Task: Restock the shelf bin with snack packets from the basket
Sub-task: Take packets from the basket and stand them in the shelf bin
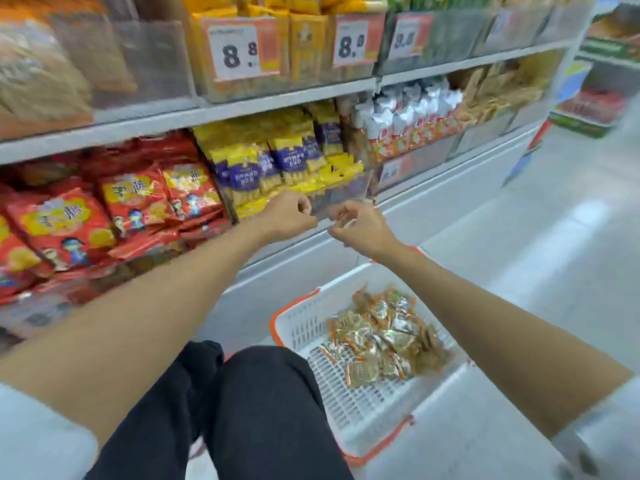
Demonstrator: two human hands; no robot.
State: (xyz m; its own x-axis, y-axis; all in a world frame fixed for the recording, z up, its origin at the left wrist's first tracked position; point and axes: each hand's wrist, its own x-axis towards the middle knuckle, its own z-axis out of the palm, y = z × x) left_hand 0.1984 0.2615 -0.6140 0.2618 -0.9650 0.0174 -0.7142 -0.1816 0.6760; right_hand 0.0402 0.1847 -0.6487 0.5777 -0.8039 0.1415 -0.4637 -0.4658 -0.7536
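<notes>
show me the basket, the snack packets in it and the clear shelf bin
basket [298,329]: head view, its white left wall
snack packets [384,341]: head view, middle of the pile
clear shelf bin [346,194]: head view, its transparent front panel

Head camera looks down, close upon shelf [221,110] and basket [301,327].

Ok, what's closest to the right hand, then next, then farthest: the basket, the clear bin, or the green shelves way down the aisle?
1. The bin: just in front, at the fingertips of the right hand.
2. The basket: on the floor, below that arm.
3. The green shelves: far off at the upper right, down the aisle.
</notes>
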